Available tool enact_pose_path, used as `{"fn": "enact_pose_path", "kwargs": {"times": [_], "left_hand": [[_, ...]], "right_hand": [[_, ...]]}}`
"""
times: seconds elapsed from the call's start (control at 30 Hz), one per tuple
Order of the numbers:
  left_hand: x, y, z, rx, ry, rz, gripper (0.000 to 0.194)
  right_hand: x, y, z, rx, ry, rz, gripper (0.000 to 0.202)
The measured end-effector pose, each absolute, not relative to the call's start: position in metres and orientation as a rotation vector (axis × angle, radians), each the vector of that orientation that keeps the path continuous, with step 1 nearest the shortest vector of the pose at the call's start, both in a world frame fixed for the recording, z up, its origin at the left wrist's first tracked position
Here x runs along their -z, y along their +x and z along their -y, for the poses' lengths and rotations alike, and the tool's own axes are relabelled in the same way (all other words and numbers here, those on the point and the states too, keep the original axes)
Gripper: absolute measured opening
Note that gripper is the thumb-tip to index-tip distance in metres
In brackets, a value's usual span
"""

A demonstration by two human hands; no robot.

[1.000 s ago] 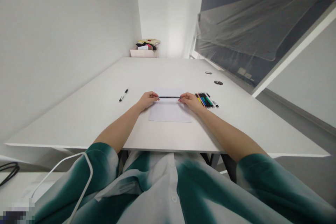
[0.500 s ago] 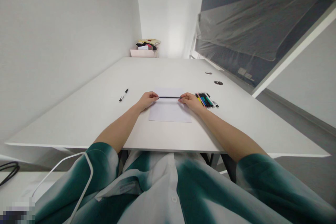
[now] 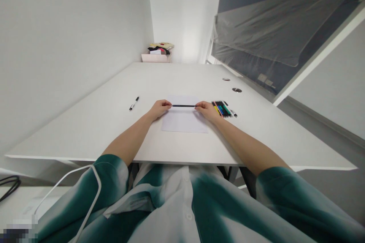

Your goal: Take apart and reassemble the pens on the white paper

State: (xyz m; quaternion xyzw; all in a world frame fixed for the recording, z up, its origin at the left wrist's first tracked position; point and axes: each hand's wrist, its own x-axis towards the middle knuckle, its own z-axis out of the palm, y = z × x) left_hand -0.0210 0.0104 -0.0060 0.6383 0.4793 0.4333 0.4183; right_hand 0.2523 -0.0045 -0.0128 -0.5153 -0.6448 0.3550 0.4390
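Note:
A thin dark stick (image 3: 183, 105), perhaps a pencil, lies crosswise over a white sheet of paper (image 3: 184, 121). Its left end is pinched in the fingers of my left hand (image 3: 161, 109), and its right end in those of my right hand (image 3: 206, 110). Just beyond my right hand is a row of several coloured markers (image 3: 222, 108), side by side, with a white pen (image 3: 230, 109) along its right side. A white pen with a black cap (image 3: 134, 103) lies apart, to the left of my left hand.
The white table (image 3: 176, 78) has two round metal grommets (image 3: 237, 90) at its right. At the far end stands a pink box (image 3: 154, 58) with cloth and papers. A plastic-covered dark panel (image 3: 256, 26) rises on the right; a white cable (image 3: 98, 182) hangs by my left sleeve.

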Motion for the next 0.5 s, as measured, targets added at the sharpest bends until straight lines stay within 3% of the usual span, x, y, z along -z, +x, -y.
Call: {"fn": "enact_pose_path", "kwargs": {"times": [0.5], "left_hand": [[0.0077, -0.0229, -0.0128, -1.069, 1.638, -1.222, 0.026]], "right_hand": [[0.0103, 0.2514, 0.0055, -0.865, -1.359, 1.620, 0.015]]}}
